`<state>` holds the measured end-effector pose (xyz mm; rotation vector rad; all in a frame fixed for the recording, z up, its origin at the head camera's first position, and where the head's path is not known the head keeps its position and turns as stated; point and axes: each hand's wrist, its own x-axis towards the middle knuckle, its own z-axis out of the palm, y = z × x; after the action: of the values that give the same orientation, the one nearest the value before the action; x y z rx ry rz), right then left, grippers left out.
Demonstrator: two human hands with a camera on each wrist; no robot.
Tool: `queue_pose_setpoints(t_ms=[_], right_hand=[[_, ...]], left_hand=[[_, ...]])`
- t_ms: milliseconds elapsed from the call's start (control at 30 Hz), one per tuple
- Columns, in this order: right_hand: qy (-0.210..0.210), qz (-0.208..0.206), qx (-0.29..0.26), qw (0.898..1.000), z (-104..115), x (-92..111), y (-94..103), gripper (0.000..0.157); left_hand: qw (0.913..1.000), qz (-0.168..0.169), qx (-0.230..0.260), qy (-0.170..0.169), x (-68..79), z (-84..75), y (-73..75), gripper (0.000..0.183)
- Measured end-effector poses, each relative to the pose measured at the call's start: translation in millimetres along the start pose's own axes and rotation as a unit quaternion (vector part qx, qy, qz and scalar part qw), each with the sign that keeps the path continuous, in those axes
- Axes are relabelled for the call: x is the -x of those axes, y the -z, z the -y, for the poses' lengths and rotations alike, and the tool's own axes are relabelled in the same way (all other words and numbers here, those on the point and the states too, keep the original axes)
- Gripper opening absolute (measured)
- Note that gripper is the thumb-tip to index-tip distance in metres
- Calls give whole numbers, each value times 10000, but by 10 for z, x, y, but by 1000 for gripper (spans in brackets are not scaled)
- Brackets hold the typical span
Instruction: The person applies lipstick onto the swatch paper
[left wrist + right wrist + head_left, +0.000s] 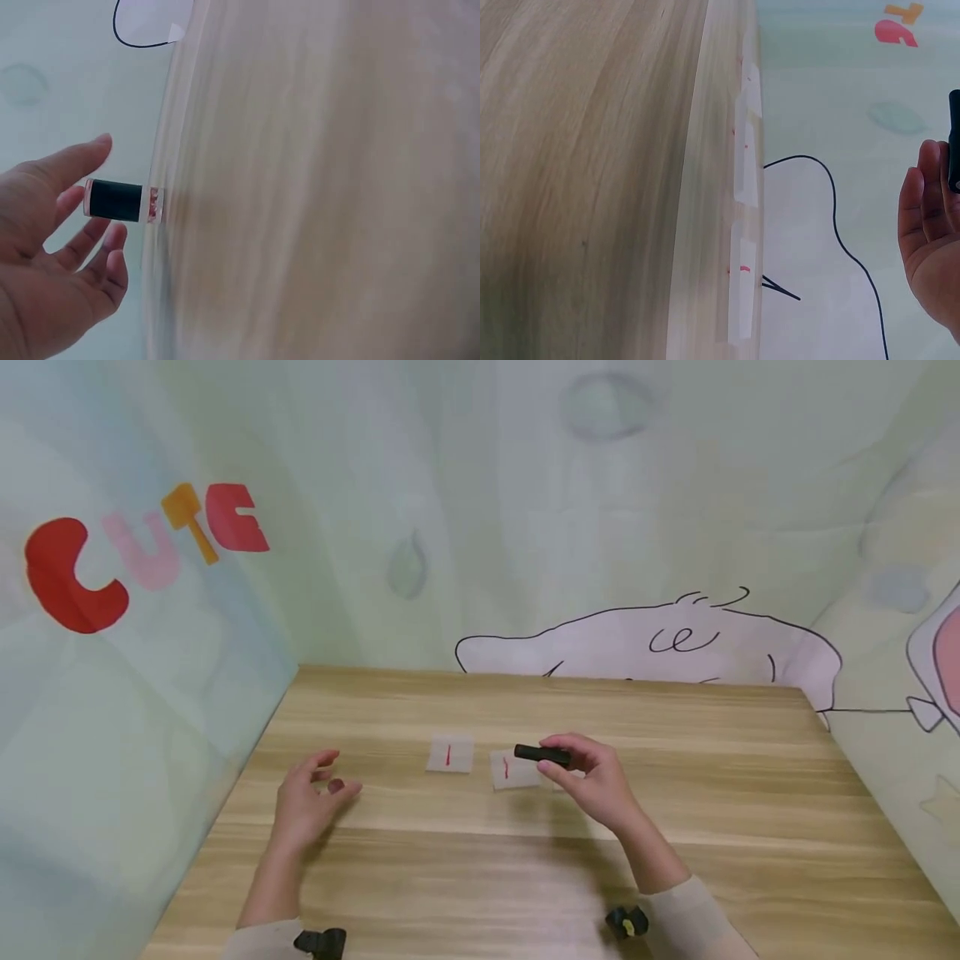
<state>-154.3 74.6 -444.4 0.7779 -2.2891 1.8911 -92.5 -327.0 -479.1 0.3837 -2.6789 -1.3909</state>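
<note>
My right hand point(596, 777) pinches a short black cylinder point(542, 754) between thumb and fingers, above the table. In the right wrist view, part of the cylinder point(955, 142) shows at the right edge. My left hand point(303, 802) curves loosely around a small dark cylinder point(116, 200) with a clear, red-flecked base, standing upright on the table; its reddish top point(336, 786) shows between thumb and fingers. One white paper square point(459, 762) carries a red stroke. Another paper square point(495, 781), also marked red, lies under the black cylinder. A third paper square point(558, 787) is mostly hidden by my right hand.
The wooden table point(420, 877) runs back to a printed cloth wall point(360, 485) showing a cartoon outline. Another cloth side with "CUTE" letters point(78, 585) rises along the left. Black wrist devices point(322, 942) sit at both sleeves.
</note>
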Motion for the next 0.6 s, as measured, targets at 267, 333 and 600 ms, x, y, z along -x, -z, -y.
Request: queue_pose_setpoints(t_ms=[267, 333, 600], right_hand=[[66, -4, 53, 10000, -25, 5, 12, 24], [28, 9, 65, 10000, -26, 8, 15, 24], [113, -17, 115, 9999, -32, 17, 46, 23]], left_hand=[[9985, 49, -521, -182, -51, 78, -43, 62], [9981, 102, -572, -195, -54, 79, -51, 61], [9962, 227, -808, -223, -58, 48, -81, 57]])
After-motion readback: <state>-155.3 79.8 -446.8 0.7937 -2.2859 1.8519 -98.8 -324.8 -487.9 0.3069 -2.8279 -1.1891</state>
